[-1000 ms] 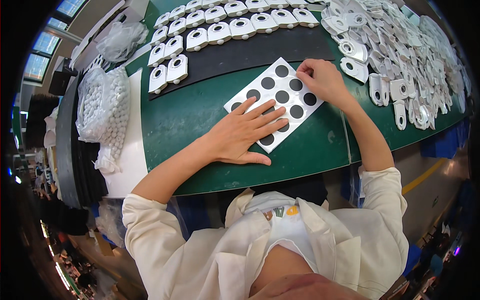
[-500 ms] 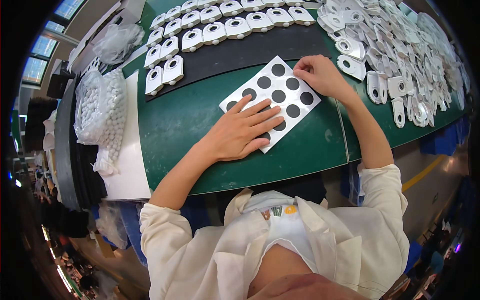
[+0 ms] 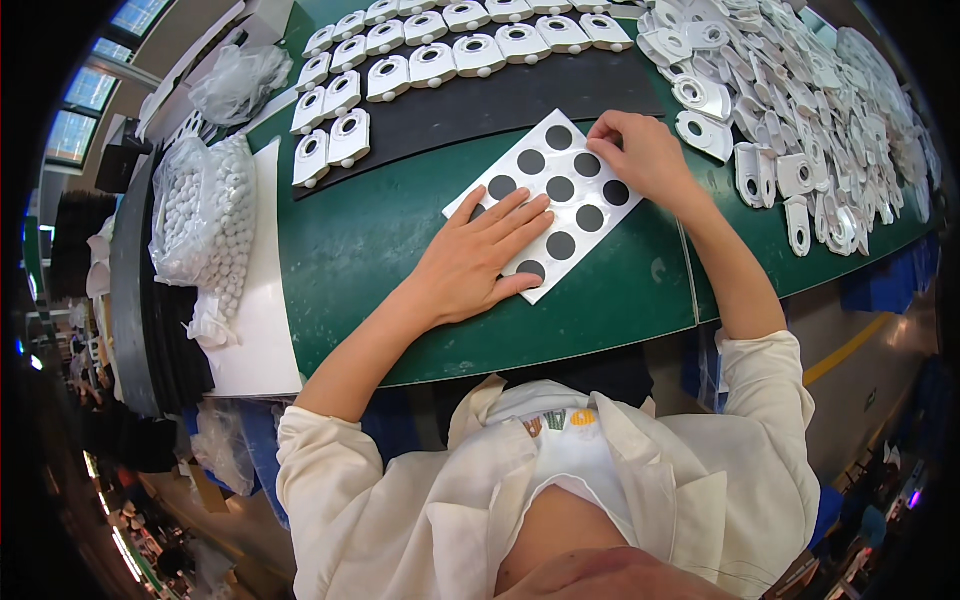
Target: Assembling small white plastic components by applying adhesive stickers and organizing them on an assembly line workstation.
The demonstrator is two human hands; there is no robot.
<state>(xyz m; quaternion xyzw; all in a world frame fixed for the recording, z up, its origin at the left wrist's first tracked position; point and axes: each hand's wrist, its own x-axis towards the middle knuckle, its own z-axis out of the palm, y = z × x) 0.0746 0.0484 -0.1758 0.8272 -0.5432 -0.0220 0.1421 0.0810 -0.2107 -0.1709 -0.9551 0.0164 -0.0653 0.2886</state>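
Observation:
A white sheet [image 3: 560, 215] carrying several black round stickers lies on the green mat [image 3: 380, 240]. My left hand [image 3: 475, 260] rests flat on the sheet's near left corner, fingers spread. My right hand [image 3: 640, 155] sits at the sheet's far right edge, fingertips pinching at one black dot. Rows of white plastic parts with round holes [image 3: 430, 55] lie on a black strip [image 3: 480, 105] beyond the sheet.
A heap of loose white plastic parts [image 3: 800, 110] covers the table on the right. On the left lie a clear bag of small white balls [image 3: 205, 210] and a white board [image 3: 255, 320]. The table's near edge runs just before my chest.
The view has shifted slightly. My right hand has crept a little along the sheet's far edge to the dots. My left hand stays pressed on the sheet.

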